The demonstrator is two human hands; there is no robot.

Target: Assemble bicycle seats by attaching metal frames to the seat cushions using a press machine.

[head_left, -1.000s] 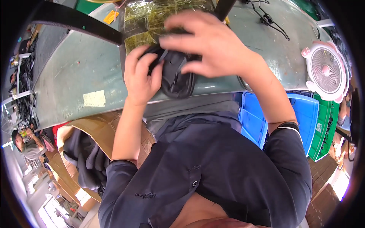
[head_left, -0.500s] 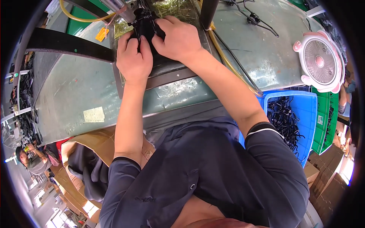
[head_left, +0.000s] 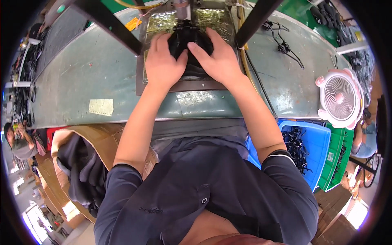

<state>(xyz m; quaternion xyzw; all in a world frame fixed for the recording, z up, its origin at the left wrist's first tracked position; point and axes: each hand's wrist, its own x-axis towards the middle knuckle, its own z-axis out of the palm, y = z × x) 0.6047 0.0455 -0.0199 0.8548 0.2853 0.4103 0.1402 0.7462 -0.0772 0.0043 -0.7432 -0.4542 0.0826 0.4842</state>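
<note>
A black bicycle saddle lies on the dark plate of a bench press, under a metal press rod. Dark metal fittings show on its far end, right below the rod. My left hand holds the saddle's left side, thumb along its near part. On the other side my right hand grips it, with the thumb laid across the top and the fingers down the right edge. Fingertips of both hands are partly hidden at the saddle's edges.
Dark press posts flank the plate. At right are a black wire frame, a pink-and-white fan, and a blue bin of black metal parts beside a green crate. A cardboard box of black saddles stands lower left.
My hands have spread farther apart on the saddle. The right one has left the fittings for the saddle's right side. The whole view has shifted, bringing the press to the middle.
</note>
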